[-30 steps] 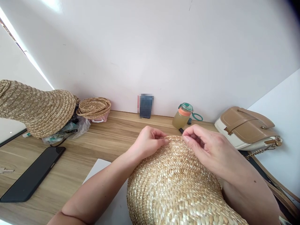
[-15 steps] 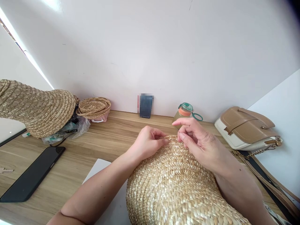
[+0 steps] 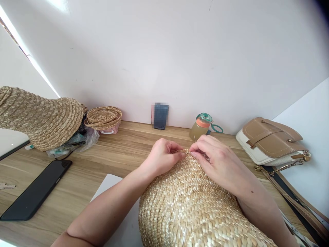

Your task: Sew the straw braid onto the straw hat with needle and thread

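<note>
Where the woven straw piece bulges up: low and central in view, pale and glossy, its far edge caught between two pinches.
Left hand: thumb and fingers nipping that edge, firmly together.
Right hand: thumb and forefinger pinching the edge just beside the left, and look, a thin needle-like sliver pokes up by the knuckles, too small to name for sure.
White sheet: on the desk, left of the straw.
Bottle: just beyond the right hand, orange collar, green loop.
Handbag: over on the right, tan and cream, chain trailing.
Blurred dark slab: upright by the wall.
Coiled straw: back left, atop a pink box.
Ridged straw form: far left, clear plastic beside it.
Black phone: flat, left, keys near it.
</note>
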A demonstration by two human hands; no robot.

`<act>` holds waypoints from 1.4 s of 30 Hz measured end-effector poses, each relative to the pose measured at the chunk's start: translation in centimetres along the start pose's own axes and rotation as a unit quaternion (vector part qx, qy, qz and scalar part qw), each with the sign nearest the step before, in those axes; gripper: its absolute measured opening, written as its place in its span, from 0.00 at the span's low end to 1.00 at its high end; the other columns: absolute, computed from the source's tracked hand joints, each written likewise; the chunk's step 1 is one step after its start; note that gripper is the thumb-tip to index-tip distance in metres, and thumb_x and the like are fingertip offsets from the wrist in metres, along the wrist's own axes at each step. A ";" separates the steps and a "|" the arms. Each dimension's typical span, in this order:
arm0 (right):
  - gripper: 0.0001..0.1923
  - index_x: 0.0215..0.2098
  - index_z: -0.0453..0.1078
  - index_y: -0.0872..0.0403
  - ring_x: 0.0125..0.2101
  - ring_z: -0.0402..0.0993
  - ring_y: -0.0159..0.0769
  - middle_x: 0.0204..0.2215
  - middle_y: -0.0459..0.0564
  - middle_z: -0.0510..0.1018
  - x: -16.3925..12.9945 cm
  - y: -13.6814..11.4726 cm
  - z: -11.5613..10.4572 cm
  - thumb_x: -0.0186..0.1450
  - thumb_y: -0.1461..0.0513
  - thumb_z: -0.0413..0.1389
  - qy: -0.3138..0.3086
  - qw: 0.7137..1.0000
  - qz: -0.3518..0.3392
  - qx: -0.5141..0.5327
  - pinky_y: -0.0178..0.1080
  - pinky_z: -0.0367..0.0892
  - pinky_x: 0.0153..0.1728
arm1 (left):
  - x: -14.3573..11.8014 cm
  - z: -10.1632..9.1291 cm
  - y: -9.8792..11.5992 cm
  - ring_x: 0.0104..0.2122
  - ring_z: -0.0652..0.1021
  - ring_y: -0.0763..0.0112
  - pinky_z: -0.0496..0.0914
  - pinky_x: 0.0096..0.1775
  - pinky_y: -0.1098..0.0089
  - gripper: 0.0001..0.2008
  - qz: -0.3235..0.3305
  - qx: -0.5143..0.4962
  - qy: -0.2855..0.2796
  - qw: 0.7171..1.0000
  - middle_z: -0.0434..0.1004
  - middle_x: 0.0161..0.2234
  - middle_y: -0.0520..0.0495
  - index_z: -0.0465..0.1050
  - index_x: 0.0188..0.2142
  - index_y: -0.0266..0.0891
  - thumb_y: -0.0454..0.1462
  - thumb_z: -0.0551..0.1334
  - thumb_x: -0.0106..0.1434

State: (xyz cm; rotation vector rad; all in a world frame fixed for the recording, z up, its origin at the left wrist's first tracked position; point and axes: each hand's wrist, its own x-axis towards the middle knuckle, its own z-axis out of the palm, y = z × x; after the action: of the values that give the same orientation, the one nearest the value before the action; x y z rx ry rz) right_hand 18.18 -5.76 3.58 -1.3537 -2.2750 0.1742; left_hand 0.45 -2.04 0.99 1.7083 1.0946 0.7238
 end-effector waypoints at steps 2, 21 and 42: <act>0.08 0.32 0.63 0.55 0.36 0.63 0.36 0.32 0.48 0.67 0.0 0.0 0.1 0.68 0.69 0.47 -0.006 1.000 -0.019 -0.018 0.40 0.60 0.36 | 0.0 0.0 0.0 0.22 0.62 0.78 0.57 0.25 0.76 0.13 0.001 0.000 0.000 1.000 0.65 0.20 0.54 0.80 0.31 0.34 0.41 0.61 0.56; 0.10 0.30 0.57 0.52 0.32 0.64 0.34 0.30 0.47 0.66 -0.6 0.0 -1.4 0.70 0.65 0.42 -0.041 0.998 0.028 0.027 0.38 0.59 0.32 | 0.0 -0.2 0.1 0.24 0.68 0.75 0.60 0.26 0.75 0.14 -0.001 -0.007 -0.013 1.000 0.74 0.24 0.50 0.80 0.34 0.33 0.41 0.61 0.55; 0.05 0.39 0.68 0.51 0.37 0.69 0.37 0.37 0.48 0.72 -0.6 0.5 -1.5 0.64 0.61 0.55 -0.031 0.997 0.064 0.018 0.41 0.65 0.38 | -0.1 0.0 0.2 0.21 0.64 0.77 0.59 0.26 0.75 0.13 -0.001 0.006 -0.004 1.000 0.69 0.20 0.53 0.80 0.31 0.33 0.41 0.61 0.55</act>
State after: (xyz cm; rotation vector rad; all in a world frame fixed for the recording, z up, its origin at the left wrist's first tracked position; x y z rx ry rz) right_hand 19.49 -6.23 4.50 -1.4943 -2.2247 0.3014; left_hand 0.50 -2.21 1.20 1.7181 1.0976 0.7101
